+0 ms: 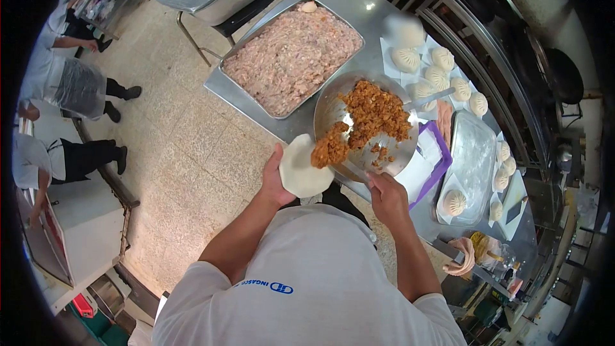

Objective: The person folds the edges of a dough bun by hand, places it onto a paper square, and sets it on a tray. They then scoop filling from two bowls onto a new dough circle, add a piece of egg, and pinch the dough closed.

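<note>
A round white dough wrapper [303, 176] rests on my left hand [274, 178], held at its edge by the fingers and thumb. My right hand [387, 196] is closed around the handle of a spatula [350, 172], whose head is hidden under a heap of brown minced filling [330, 146]. This heap overlaps the wrapper's right side in this view. Just beyond my hands is a wide metal bowl [323, 106] with more brown filling [371, 115] in it. Another long metal handle [435, 96] leans over the bowl's right rim.
A metal tray [221, 69] of pale raw minced meat lies at the back left of the steel table [339, 0]. Several pleated buns [437, 78] sit on papers to the right. Nearby are a purple-edged tray [442, 160] and a metal tray [471, 154]. Other people stand at far left.
</note>
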A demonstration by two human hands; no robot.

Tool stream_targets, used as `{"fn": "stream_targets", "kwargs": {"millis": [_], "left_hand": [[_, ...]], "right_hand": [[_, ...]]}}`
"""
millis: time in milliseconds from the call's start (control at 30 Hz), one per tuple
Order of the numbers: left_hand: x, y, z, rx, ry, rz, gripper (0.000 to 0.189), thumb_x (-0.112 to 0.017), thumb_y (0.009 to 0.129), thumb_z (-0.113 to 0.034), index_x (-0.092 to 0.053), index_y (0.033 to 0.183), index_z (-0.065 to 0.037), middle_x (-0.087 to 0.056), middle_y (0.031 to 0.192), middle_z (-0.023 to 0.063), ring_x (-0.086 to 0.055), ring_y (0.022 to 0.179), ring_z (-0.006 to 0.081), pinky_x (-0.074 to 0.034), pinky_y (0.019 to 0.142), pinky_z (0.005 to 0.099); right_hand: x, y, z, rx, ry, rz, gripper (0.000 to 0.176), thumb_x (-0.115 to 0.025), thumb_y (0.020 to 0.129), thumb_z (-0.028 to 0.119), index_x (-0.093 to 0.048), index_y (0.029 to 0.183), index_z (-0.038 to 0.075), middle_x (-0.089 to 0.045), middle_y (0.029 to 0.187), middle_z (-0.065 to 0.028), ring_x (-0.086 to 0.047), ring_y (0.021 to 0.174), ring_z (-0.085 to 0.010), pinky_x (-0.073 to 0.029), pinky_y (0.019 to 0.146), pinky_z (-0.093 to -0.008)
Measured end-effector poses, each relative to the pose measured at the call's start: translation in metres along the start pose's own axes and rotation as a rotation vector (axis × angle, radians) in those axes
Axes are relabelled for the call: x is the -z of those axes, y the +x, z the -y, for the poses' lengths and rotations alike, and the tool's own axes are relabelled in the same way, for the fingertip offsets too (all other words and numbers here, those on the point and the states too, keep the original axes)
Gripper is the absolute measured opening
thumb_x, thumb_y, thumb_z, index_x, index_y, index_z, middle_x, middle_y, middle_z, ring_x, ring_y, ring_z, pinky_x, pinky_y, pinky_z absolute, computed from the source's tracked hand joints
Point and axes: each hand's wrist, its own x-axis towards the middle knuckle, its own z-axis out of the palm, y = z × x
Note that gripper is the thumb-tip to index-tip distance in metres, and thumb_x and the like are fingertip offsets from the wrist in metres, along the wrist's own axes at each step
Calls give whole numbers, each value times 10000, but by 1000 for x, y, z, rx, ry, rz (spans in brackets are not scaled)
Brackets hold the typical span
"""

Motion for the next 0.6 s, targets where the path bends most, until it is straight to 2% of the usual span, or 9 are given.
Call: {"fn": "stream_targets", "kwargs": {"millis": [167, 233, 367, 467, 533, 600], "left_hand": [[-8, -14, 2, 45, -183, 140, 787, -443, 939, -671, -414, 1465, -86, -489, 1443, 187, -479, 1323, 389, -378, 1106, 573], [-7, -21, 1, 32, -192, 112, 800, -436, 938, -678, -409, 1465, -77, -478, 1451, 193, -470, 1329, 394, -371, 1110, 573], [-11, -28, -8, -30, -150, 77, 826, -419, 934, -694, -405, 1464, -61, -469, 1456, 202, -466, 1330, 399, -370, 1111, 576], [-20, -28, -17, -91, -134, 43, 849, -416, 926, -707, -401, 1461, -49, -471, 1452, 207, -474, 1322, 400, -375, 1106, 580], [-27, -30, -23, -140, -133, 45, 838, -418, 933, -694, -401, 1459, -42, -480, 1443, 206, -482, 1316, 396, -373, 1110, 571], [-26, -28, -29, -187, -134, 50, 828, -421, 939, -682, -400, 1457, -36, -489, 1434, 204, -490, 1310, 391, -371, 1114, 563]], "right_hand": [[-13, -15, 25, 24, 146, -56, 342, -641, 819, -13, -698, 1136, 101, -610, 873, -102, -636, 758, -297, -524, 638, -397], [-23, -15, 30, 83, 150, -12, 276, -637, 854, -13, -726, 1095, 87, -595, 866, -88, -615, 740, -266, -510, 626, -362], [-31, -11, 37, 148, 51, 62, 277, -654, 853, 12, -730, 1100, 112, -588, 846, -86, -609, 716, -263, -500, 608, -368], [-16, -4, 49, 162, 34, 41, 274, -670, 850, 38, -735, 1099, 133, -590, 851, -89, -606, 703, -262, -498, 606, -371], [13, 2, 64, 87, 16, 151, 303, -692, 822, 32, -738, 1095, 155, -597, 857, -88, -626, 762, -264, -521, 645, -377], [36, 7, 73, 53, 106, 121, 293, -686, 824, 29, -736, 1088, 148, -603, 856, -89, -631, 760, -267, -524, 647, -380]]}}
